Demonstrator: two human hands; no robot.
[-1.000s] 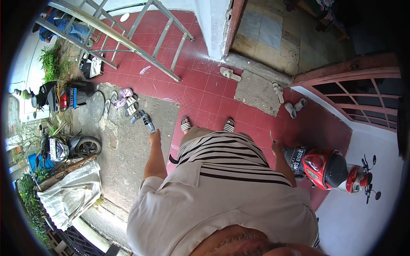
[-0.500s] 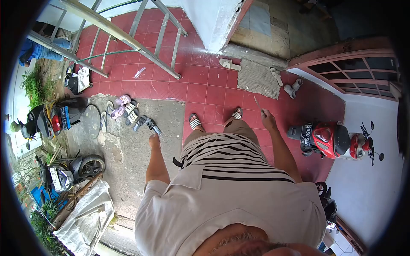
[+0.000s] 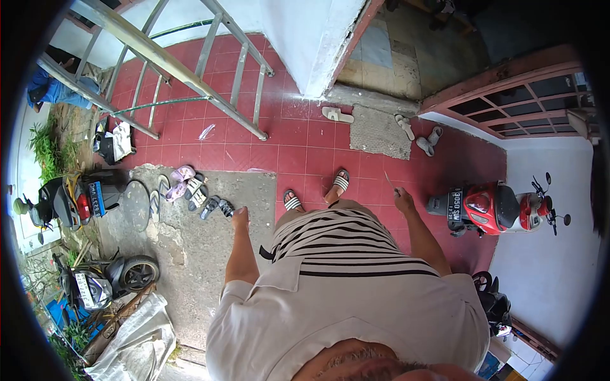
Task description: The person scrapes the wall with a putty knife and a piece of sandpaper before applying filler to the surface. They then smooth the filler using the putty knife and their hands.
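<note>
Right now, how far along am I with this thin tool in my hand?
Done: the thin tool is picked up, gripped in your right hand. In hand: you stand on the red tiles, left hand hanging, nothing visible in it. Left: the ladder ahead is untouched.

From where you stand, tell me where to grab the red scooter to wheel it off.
Take the handlebars, not the tail. The red scooter points away from you: number plate nearest, bars at the far end by the mirrors. Walk up along its side over the red tiles. Your right hand holds a thin tool, so probably free it first.
</note>
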